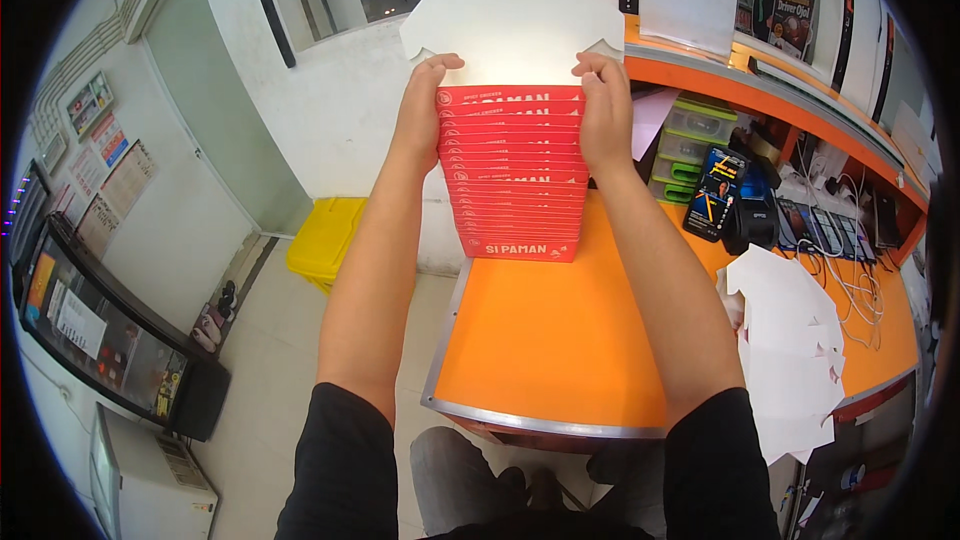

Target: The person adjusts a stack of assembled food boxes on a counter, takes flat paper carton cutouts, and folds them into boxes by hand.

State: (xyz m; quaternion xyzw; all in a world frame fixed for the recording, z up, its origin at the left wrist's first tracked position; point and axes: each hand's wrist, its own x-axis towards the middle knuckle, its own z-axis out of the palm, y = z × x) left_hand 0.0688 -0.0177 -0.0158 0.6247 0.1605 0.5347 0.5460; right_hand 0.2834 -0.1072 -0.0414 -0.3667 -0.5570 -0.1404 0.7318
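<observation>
A tall stack of red cardboard boxes with white print stands at the far left part of the orange table. The uppermost box has its white lid raised, and its white inside faces up. My left hand is closed on the left side of that top box, fingertips curled over the rim. On the opposite side my right hand grips the box in the same way, its thumb along the outer wall. Both forearms reach straight forward over the table.
The orange table has a metal edge. Flat white card sheets lie at its right. Behind them are a black card machine, cables and green drawers. A yellow bin stands on the floor at left.
</observation>
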